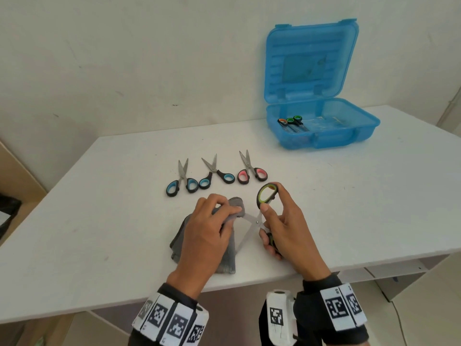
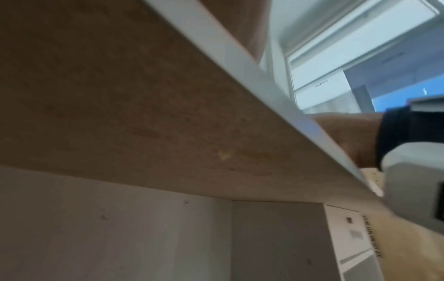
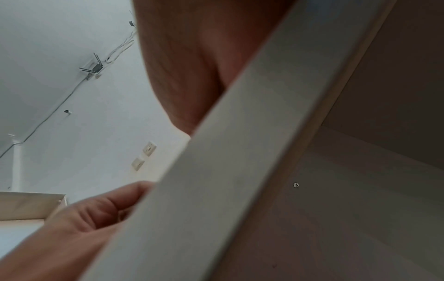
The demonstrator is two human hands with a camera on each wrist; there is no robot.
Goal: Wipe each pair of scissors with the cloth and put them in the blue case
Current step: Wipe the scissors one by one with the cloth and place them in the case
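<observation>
while the green-handled scissors are held spread wide above the near edge of the table, the main danger is judged to lie in the bare edges. one handle loop is pinched by the right hand between thumb and forefinger, and the other handle is curled into the lower fingers of the same hand, so both blades are left exposed. the upper blade is pinched through a fold of the grey cloth by the thumb and fingers of the left hand, with the rest of the cloth draped under that hand onto the table. if the cloth is thin at the fold, or is dragged towards the tip too fast, a fingertip could be cut; if the handles are squeezed, the left fingers could be caught between the blades. the lower blade looks unwiped and could be missed. three more scissors, two with blue handles and one with pink, lie in a row just beyond the hands and could be knocked. the blue case stands open at the far right, well apart, with some scissors already inside, so a long carry with open blades is risked. neither wrist view shows the hold itself, only the table's underside and edge.
</observation>
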